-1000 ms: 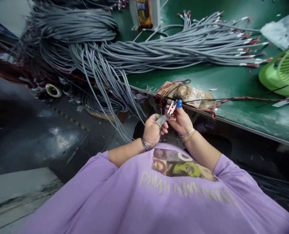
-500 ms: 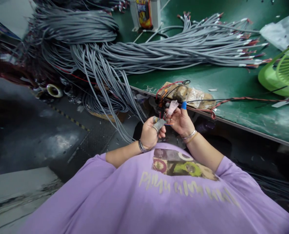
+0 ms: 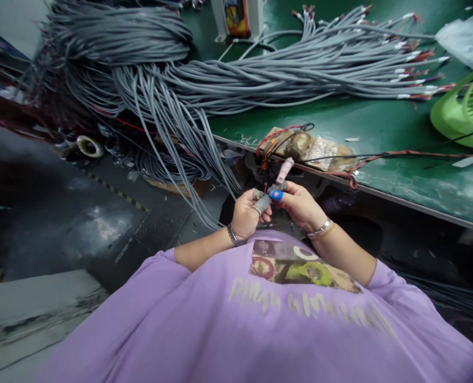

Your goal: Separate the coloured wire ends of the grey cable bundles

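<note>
My left hand (image 3: 247, 214) is closed in a pinch, with grey wraps on its thumb and a finger. Between the fingertips are the thin coloured wires (image 3: 265, 187) of a cable end, mostly hidden now. My right hand (image 3: 305, 208) meets it at the same spot, its thumb with a blue wrap (image 3: 276, 195) pressed down on the wires. One right finger in a pale pink wrap (image 3: 285, 169) points up and away. Just beyond the hands, a tool with orange parts and red and black leads (image 3: 268, 151) sits at the bench edge.
Long grey cables (image 3: 284, 80) with stripped ends lie across the green bench (image 3: 412, 175); some hang over its edge at the left. A wrapped cardboard piece (image 3: 320, 151) lies near the edge, with a twisted red-black cord (image 3: 396, 154). A green fan (image 3: 459, 106) stands right.
My right hand has turned inward and its raised thumb has come down onto the wires beside the left fingertips. The fanned coloured wires are now mostly covered. The view has shifted slightly.
</note>
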`<state>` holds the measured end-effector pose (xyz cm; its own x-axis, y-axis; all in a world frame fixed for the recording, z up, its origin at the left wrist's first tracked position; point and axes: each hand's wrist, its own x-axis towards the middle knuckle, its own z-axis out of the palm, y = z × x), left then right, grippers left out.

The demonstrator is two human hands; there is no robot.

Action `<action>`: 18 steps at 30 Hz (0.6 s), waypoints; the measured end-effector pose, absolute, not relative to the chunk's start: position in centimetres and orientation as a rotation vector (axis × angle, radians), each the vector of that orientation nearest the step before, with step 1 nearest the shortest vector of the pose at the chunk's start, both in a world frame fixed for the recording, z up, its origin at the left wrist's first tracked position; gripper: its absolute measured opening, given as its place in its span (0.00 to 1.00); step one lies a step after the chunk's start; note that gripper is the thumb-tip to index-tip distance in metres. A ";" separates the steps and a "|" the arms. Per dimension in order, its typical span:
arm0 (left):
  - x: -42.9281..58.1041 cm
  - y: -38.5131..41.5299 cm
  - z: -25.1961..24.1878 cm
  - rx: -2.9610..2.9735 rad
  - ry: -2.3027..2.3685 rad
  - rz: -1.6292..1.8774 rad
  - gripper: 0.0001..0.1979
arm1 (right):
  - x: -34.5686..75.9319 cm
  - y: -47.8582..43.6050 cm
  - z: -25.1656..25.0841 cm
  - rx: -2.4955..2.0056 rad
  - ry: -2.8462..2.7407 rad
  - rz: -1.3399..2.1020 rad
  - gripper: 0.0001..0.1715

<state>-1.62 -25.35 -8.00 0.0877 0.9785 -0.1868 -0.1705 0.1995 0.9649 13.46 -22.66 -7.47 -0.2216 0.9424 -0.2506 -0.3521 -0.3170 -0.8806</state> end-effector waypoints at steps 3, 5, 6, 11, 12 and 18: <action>-1.7 -25.4 -8.0 0.973 1.131 1.099 0.19 | 13.4 -22.8 -7.5 -1.025 -0.865 1.682 0.18; -1.6 -25.4 -7.8 0.964 1.142 1.104 0.20 | 13.2 -22.8 -7.5 -1.036 -0.859 1.666 0.16; -1.6 -25.4 -7.7 0.956 1.146 1.107 0.20 | 13.0 -22.9 -7.4 -1.045 -0.850 1.655 0.15; -1.3 -25.4 -7.0 0.903 1.146 1.112 0.21 | 11.5 -23.6 -7.2 -1.089 -0.714 1.609 0.12; -1.2 -25.4 -7.0 0.897 1.143 1.105 0.21 | 11.3 -23.7 -7.2 -1.083 -0.673 1.617 0.11; -1.6 -25.7 -6.9 0.869 1.149 1.079 0.21 | 12.7 -22.0 -7.7 -1.044 -0.270 1.627 0.12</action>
